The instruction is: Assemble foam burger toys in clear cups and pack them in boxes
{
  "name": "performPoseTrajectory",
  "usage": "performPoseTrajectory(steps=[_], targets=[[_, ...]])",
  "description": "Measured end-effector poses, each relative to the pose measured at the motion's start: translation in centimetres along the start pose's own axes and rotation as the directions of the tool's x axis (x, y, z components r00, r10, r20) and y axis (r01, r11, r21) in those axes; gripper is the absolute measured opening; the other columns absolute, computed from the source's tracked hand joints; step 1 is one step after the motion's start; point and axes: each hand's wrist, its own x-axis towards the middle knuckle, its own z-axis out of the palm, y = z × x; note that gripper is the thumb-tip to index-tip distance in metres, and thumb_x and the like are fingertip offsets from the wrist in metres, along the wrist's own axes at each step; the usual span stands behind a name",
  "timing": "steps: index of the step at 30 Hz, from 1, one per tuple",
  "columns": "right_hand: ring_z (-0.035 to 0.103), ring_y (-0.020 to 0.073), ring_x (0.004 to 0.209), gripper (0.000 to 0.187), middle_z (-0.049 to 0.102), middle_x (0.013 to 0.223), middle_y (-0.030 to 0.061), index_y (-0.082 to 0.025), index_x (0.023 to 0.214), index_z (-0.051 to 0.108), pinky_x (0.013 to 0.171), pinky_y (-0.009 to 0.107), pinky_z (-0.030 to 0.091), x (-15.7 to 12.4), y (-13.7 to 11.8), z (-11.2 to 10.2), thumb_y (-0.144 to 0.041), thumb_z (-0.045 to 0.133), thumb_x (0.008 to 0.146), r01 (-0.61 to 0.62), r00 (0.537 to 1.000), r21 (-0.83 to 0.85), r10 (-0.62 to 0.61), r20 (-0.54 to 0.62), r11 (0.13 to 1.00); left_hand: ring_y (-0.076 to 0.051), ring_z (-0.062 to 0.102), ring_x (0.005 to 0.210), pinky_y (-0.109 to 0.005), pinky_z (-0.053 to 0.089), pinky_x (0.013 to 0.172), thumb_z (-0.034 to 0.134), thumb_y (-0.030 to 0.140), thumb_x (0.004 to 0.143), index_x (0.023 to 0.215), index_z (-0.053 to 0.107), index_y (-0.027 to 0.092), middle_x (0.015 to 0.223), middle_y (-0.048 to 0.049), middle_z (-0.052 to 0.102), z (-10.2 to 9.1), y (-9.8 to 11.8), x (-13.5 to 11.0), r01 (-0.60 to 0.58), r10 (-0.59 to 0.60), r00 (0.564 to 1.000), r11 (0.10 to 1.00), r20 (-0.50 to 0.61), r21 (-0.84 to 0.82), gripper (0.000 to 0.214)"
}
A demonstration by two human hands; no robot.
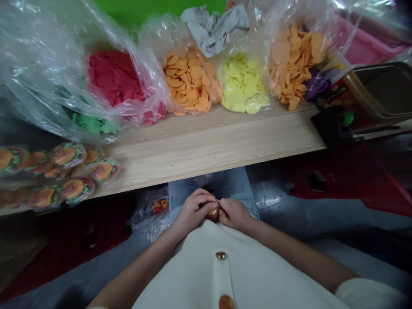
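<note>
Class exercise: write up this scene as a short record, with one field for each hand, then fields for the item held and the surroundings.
Left hand: fingers curled around the item
Right hand: fingers pinching the item from the other side
Item held: small orange object, partly hidden
Below hands: blue jeans
Surface: pale wooden table
On table: clear bags of red discs, orange discs, yellow discs; wrapped orange-and-green rounds

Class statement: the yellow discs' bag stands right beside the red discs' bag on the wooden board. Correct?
No: the head view shows a bag of orange discs between the red discs' bag and the yellow discs' bag, on the wooden board.
</note>
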Motion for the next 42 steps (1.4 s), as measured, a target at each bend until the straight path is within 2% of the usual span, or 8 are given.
performPoseTrajectory(steps=[7,15,21,28,30,33,36,42], targets=[[0.041,0.0101,0.057,0.009,0.048,0.063,-0.0030,-0.020,0.069,0.040,0.055,0.023,0.028,1.0,0.0,-0.4,-0.019,0.043,0.077,0.035,0.999,0.148,-0.036,0.001,0.988,-0.016,0.055,0.086,-0.029,0.041,0.081,0.060,0.031,0.077,0.078,0.067,0.019,0.088,-0.0050,0.059,-0.6,-0.7,0.2,0.152,-0.157,0.987,0.966,-0.011,-0.210,0.014],[0.050,0.0114,0.062,0.025,0.051,0.066,-0.0033,-0.021,0.077,0.043,0.059,0.024,0.040,2.7,0.9,-1.6,-0.041,0.034,0.090,-0.105,0.960,0.731,0.261,-0.103,0.674,-0.017,0.058,0.090,-0.030,0.045,0.082,0.064,0.030,0.075,0.114,0.050,0.022,0.106,-0.0059,0.058,-0.2,-0.5,1.9,0.250,-0.331,0.940,0.516,0.079,-0.819,0.041],[0.056,0.0145,0.060,0.025,0.056,0.065,-0.0024,-0.023,0.080,0.042,0.061,0.031,0.049,3.4,0.3,-3.7,-0.047,0.039,0.087,-0.047,0.907,0.850,0.379,-0.184,0.525,-0.010,0.056,0.072,-0.022,0.047,0.066,0.063,0.031,0.076,0.108,0.048,0.021,0.090,-0.0017,0.058,1.0,2.9,7.0,0.120,-0.257,0.966,0.557,-0.033,-0.822,0.037],[0.057,0.0160,0.068,0.023,0.061,0.076,0.0008,-0.023,0.085,0.049,0.065,0.031,0.049,3.6,2.6,-6.8,-0.044,0.039,0.086,-0.047,0.863,0.753,0.406,-0.300,0.657,-0.010,0.059,0.074,-0.023,0.048,0.064,0.069,0.033,0.070,0.112,0.042,0.028,0.099,0.0000,0.058,3.2,4.3,10.2,0.070,-0.238,0.967,0.575,-0.085,-0.815,0.050],[0.056,0.0169,0.070,0.021,0.061,0.073,0.0005,-0.022,0.078,0.055,0.067,0.030,0.047,2.2,6.2,-10.9,-0.043,0.052,0.078,-0.134,0.776,0.655,0.490,-0.398,0.744,-0.012,0.060,0.081,-0.024,0.048,0.069,0.070,0.033,0.069,0.104,0.047,0.024,0.101,-0.0007,0.059,3.2,4.1,11.7,0.065,-0.263,0.957,0.613,-0.126,-0.788,0.043],[0.053,0.0206,0.087,0.020,0.060,0.084,0.0062,-0.020,0.076,0.054,0.078,0.034,0.043,-2.3,13.2,-19.8,-0.039,0.051,0.075,-0.246,0.362,0.622,0.665,-0.653,0.744,-0.013,0.059,0.092,-0.022,0.048,0.075,0.069,0.032,0.071,0.103,0.052,0.021,0.110,-0.0036,0.059,2.9,3.8,14.6,0.112,-0.235,0.970,0.662,-0.063,-0.741,0.038],[0.051,0.0223,0.091,0.021,0.058,0.087,0.0105,-0.018,0.077,0.052,0.079,0.038,0.042,-6.9,19.4,-27.5,-0.036,0.043,0.079,-0.271,0.154,0.705,0.752,-0.640,0.656,-0.012,0.060,0.092,-0.020,0.049,0.074,0.066,0.031,0.074,0.102,0.055,0.020,0.112,-0.0046,0.059,3.1,3.4,16.9,0.201,-0.239,0.969,0.646,0.054,-0.736,0.032],[0.054,0.0169,0.062,0.013,0.061,0.072,0.0050,-0.018,0.077,0.058,0.056,0.038,0.051,-8.0,25.6,-32.4,-0.029,0.062,0.070,-0.255,0.281,0.870,0.893,-0.350,0.422,-0.011,0.062,0.087,-0.018,0.052,0.072,0.064,0.024,0.077,0.098,0.058,0.020,0.107,-0.0021,0.062,4.2,2.7,18.0,0.243,-0.296,0.953,0.604,0.069,-0.759,0.023]])
